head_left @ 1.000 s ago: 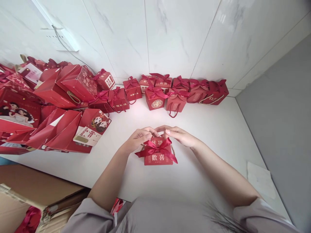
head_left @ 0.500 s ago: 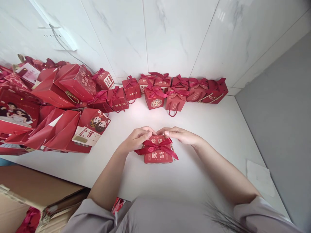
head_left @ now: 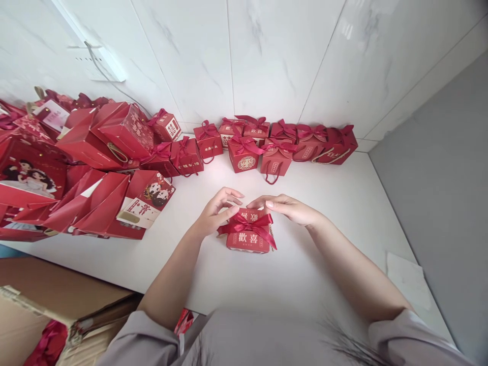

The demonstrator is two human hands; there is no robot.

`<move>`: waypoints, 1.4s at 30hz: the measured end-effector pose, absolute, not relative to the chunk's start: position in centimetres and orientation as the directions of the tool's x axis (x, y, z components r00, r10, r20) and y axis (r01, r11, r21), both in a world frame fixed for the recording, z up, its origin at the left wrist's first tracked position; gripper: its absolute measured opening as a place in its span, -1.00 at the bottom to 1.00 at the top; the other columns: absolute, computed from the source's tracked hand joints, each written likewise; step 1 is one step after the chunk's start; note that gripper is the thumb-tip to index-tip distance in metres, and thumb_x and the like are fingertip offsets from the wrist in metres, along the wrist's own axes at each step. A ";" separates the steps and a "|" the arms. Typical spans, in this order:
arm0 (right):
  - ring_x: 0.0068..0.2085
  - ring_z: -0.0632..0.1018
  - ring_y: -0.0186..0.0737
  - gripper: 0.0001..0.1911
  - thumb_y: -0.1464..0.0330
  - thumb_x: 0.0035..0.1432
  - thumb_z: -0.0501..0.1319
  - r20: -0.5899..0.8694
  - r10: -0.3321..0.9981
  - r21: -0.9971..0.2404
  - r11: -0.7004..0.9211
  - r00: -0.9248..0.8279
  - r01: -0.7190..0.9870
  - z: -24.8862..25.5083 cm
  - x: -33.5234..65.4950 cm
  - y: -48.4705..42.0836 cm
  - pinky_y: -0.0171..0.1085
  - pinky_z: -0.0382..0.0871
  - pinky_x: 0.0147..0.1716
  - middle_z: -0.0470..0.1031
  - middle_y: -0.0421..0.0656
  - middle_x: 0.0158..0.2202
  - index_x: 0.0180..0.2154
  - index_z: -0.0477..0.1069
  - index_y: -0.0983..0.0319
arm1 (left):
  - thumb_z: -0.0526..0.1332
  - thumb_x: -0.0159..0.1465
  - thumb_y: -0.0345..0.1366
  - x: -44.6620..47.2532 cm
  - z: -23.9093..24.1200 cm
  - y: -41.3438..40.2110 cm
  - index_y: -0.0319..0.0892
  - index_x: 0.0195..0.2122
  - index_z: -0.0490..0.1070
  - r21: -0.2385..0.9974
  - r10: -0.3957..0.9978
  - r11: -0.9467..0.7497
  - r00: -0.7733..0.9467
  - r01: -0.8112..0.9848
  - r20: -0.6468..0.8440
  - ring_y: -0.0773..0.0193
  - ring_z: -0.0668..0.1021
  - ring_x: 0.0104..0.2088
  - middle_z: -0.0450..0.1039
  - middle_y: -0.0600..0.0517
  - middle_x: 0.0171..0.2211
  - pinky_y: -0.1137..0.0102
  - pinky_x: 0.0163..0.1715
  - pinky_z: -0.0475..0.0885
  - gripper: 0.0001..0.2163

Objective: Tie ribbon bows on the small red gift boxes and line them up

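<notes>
White tabletop, hands at ribboned red box

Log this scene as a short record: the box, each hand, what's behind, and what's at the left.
Box: red box with a red bow and pale characters
Left hand: thumb at the box's far left corner, fingers parted
Right hand: by its far right corner, contact unclear
Behind: smaller bowed boxes along a tiled wall
Left: piled red boxes; cardboard box nearer

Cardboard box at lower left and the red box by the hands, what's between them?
In the head view, the left forearm extends over the white tabletop between the cardboard box and that red box.
</notes>
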State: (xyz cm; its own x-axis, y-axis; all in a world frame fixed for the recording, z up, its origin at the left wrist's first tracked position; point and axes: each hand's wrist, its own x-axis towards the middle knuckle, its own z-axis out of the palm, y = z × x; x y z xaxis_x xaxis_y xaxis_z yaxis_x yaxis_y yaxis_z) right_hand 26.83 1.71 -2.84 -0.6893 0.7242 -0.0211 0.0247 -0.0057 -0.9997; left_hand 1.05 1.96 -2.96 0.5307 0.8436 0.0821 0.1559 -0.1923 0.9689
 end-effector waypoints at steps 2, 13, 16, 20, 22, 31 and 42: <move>0.00 0.47 -0.06 -0.55 0.04 0.33 0.09 -0.035 0.741 -0.998 0.003 -0.670 0.056 -2.3 27.2 1.7 -0.09 0.27 0.07 0.52 -0.07 -0.05 -0.25 0.57 0.24 | 0.16 0.30 -0.10 0.6 -3.0 2.3 -0.15 -0.21 0.33 0.935 0.877 -0.229 0.473 0.270 0.078 0.26 0.47 -0.19 0.40 -0.01 -0.17 0.41 -0.23 0.38 -0.78; 0.02 0.47 -0.08 -0.58 0.05 0.33 0.11 -0.089 0.728 -0.984 0.043 -0.680 0.175 -1.3 27.4 1.3 -0.17 0.32 0.04 0.46 -0.11 0.03 -0.02 0.52 0.17 | 0.18 0.22 0.08 -2.6 -4.5 4.1 -0.23 -0.62 0.31 0.966 0.623 -0.121 0.775 0.231 -0.107 0.33 0.32 -0.52 0.27 0.03 -0.54 0.39 -0.47 0.27 -0.53; 0.02 0.47 -0.09 -0.61 0.07 0.31 0.14 -0.089 0.710 -0.984 0.044 -0.698 0.170 -1.1 27.5 1.2 -0.19 0.34 0.02 0.44 -0.11 0.05 -0.07 0.54 0.18 | 0.26 0.19 0.00 -2.4 -4.0 4.0 -0.21 -0.63 0.34 0.971 0.546 -0.061 0.822 0.232 -0.162 0.29 0.40 -0.51 0.34 0.00 -0.55 0.39 -0.48 0.32 -0.59; -0.03 0.50 -0.14 -0.66 0.11 0.29 0.18 -0.078 0.692 -0.989 0.035 -0.718 0.141 -1.1 27.6 1.2 -0.22 0.37 -0.03 0.42 -0.10 0.06 -0.25 0.55 0.23 | 0.30 0.19 -0.15 -2.5 -2.9 3.9 -0.20 -0.60 0.46 0.964 0.434 0.030 0.865 0.264 -0.250 0.30 0.43 -0.52 0.41 -0.02 -0.57 0.41 -0.50 0.34 -0.71; -0.05 0.50 -0.16 -0.67 0.12 0.29 0.18 -0.073 0.695 -0.990 0.036 -0.715 0.137 -1.2 27.6 1.2 -0.23 0.37 -0.05 0.43 -0.10 0.06 -0.29 0.53 0.24 | 0.33 0.17 -0.20 -2.7 -2.4 3.9 -0.18 -0.54 0.55 0.948 0.355 0.043 0.882 0.314 -0.309 0.30 0.46 -0.52 0.46 -0.03 -0.56 0.42 -0.48 0.37 -0.79; -0.07 0.50 -0.15 -0.66 0.11 0.29 0.16 -0.069 0.710 -0.984 0.066 -0.701 0.164 -1.7 27.4 1.3 -0.19 0.36 -0.02 0.46 -0.08 0.00 -0.26 0.52 0.24 | 0.36 0.14 -0.21 -1.5 -1.3 2.4 -0.17 -0.42 0.65 0.879 0.134 0.051 0.869 0.473 -0.476 0.17 0.61 -0.45 0.61 -0.11 -0.46 0.39 -0.41 0.49 -0.85; -0.10 0.48 -0.14 -0.67 0.06 0.28 0.17 -0.148 0.867 -0.944 0.018 -0.475 0.329 -0.4 29.4 -0.5 -0.17 0.32 -0.05 0.48 -0.13 -0.16 -0.16 0.43 0.18 | 0.19 0.24 0.00 -5.7 -0.1 3.0 -0.17 -0.46 0.42 0.811 0.769 0.048 0.496 0.583 -0.403 0.37 0.40 -0.58 0.45 0.06 -0.56 0.47 -0.58 0.24 -0.67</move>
